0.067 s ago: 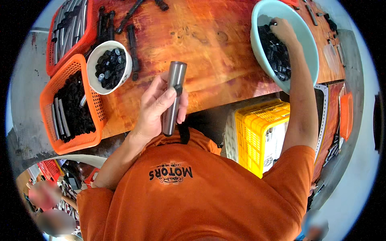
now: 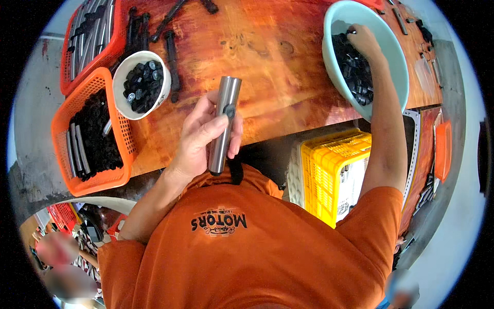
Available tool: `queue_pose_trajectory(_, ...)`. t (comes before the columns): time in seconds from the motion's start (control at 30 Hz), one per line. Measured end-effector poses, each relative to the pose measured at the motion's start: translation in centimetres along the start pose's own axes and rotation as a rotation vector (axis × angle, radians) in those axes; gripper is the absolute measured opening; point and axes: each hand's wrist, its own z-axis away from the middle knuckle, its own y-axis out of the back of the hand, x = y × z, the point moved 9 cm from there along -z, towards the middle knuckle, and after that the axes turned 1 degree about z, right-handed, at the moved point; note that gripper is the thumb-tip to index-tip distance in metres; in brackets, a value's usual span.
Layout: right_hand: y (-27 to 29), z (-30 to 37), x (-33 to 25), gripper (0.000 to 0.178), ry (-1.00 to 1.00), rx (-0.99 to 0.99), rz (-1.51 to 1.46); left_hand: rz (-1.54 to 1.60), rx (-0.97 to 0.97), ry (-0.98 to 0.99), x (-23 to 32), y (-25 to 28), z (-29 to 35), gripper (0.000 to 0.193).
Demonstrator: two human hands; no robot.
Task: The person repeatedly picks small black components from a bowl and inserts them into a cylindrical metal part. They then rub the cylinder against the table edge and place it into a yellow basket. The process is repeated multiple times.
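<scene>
My left hand (image 2: 201, 135) is wrapped round a shiny grey metal tube (image 2: 220, 149) above the table's near edge. The tube stands nearly upright in the picture, its upper end leaning right. A small black plastic piece (image 2: 229, 109) sits on the tube's side just above my thumb tip. Over at the far right, my right hand (image 2: 366, 44) reaches into a light blue basin (image 2: 401, 77) holding many small black plastic parts (image 2: 355, 72). Its fingers are curled together at the heap; a small dark thing shows at the fingertips, too small to name.
A white bowl (image 2: 117, 85) of black parts stands on the wooden table (image 2: 247, 56). Left of it are an orange basket (image 2: 128, 154) with black pieces and tubes, and a red basket (image 2: 117, 31) of metal tubes. A yellow crate (image 2: 316, 175) stands below the table edge.
The view has shifted slightly. The tube's upper end has moved a little up and right, and the black piece on it looks flatter. My right hand stays in the basin.
</scene>
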Motion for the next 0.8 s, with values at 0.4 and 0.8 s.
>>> queue_pose_trajectory(0.4, 16.5, 11.5, -9.8, 0.037, -0.032, 0.594, -0.875, 0.206, -0.013, 0.165, -0.7, 1.0, 0.8, 0.047)
queue_pose_trajectory(0.8, 7.8, 15.7, -29.1, 0.032, 0.188, 0.336, -0.854, -0.037, -0.016, 0.309, -0.4, 0.5, 1.3, 0.063)
